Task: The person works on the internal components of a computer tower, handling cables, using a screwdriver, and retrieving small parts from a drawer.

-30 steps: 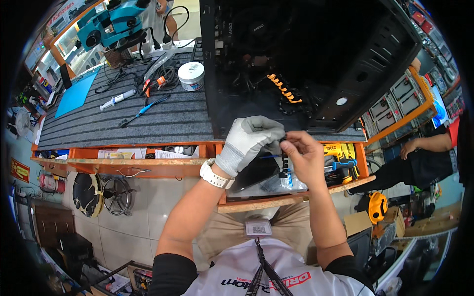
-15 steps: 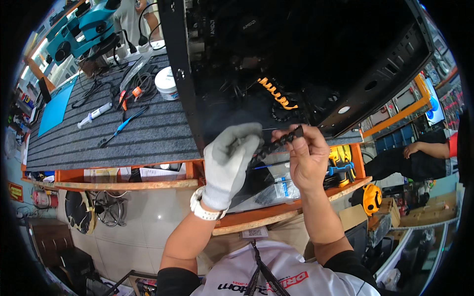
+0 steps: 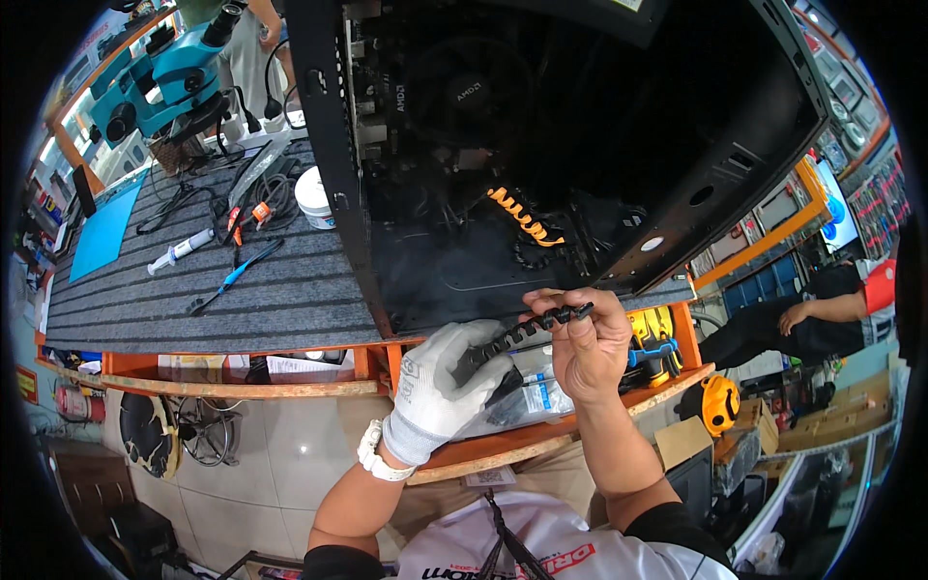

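A length of black spiral cable wrap (image 3: pixel 523 334) stretches between my two hands, just in front of an open black computer case (image 3: pixel 353 246). My left hand (image 3: pixel 440 382), in a white and grey glove, is closed round its left end, part of which the fingers hide. With bare thumb and fingers, my right hand (image 3: pixel 592 353) pinches the wrap near its right tip. Inside the case, an orange coiled piece (image 3: pixel 527 218) lies near the bottom, beside dark cables. A round cooler fan (image 3: pixel 469 92) shows dimly farther in.
Below my hands an open drawer (image 3: pixel 503 454) holds plastic bags and a yellow-black tool (image 3: pixel 655 338). On the ribbed mat (image 3: pixel 300 280) lie a syringe (image 3: pixel 181 251), a blue pen-like tool (image 3: pixel 237 275) and a white tub (image 3: pixel 313 198). A teal microscope (image 3: pixel 164 82) stands behind; another person sits at right.
Both hands have come lower, away from the case and toward the drawer. The black spiral wrap now shows more fully between them. The view has shifted slightly.
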`<state>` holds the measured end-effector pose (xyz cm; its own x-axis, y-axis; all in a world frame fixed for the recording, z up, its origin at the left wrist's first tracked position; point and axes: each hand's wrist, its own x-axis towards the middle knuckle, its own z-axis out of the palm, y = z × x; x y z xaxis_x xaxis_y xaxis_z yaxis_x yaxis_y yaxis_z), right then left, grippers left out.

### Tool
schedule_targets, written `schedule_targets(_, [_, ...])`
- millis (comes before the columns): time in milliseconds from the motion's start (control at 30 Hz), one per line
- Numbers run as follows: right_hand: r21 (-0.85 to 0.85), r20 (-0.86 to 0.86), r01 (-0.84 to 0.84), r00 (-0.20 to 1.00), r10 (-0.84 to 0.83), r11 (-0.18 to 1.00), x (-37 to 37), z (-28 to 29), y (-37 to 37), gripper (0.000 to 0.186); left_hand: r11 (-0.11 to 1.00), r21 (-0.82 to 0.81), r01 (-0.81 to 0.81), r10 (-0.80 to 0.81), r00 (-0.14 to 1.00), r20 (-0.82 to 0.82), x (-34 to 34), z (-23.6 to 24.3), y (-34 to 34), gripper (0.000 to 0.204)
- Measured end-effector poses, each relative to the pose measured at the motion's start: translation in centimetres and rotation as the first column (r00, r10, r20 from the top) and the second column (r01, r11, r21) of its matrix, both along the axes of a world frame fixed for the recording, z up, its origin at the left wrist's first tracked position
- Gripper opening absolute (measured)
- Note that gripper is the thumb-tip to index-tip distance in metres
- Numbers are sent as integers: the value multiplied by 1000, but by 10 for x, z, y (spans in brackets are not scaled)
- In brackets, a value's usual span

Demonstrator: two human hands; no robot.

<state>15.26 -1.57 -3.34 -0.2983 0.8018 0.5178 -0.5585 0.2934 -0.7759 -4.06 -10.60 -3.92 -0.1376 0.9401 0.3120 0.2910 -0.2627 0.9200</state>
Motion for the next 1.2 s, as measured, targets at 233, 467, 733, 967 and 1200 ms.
schedule_targets(233, [26,3,9,1000,-9,1000,-4,3,-4,31,996,82,-45,42,998,43,-1,-2,-3,30])
schedule_targets(467, [-68,178,174,971,-160,982,-12,8,0,26,984,-75,-160,176,838,516,9,8,-25,39])
schedule_targets(733, [-332,258,276,946,-195,902,-61,20,45,19,986,18,-164,132,853,504,9,14,-4,41])
schedule_targets(967, [-319,124,155,985,-121,935,-48,29,29,18,990,26,-138,128,963,238,8,2,-3,28])
schedule_targets(1200, [-303,259,36,965,46,952,-12,38,-18,28,996,-86,-19,53,909,414,18,57,17,27])
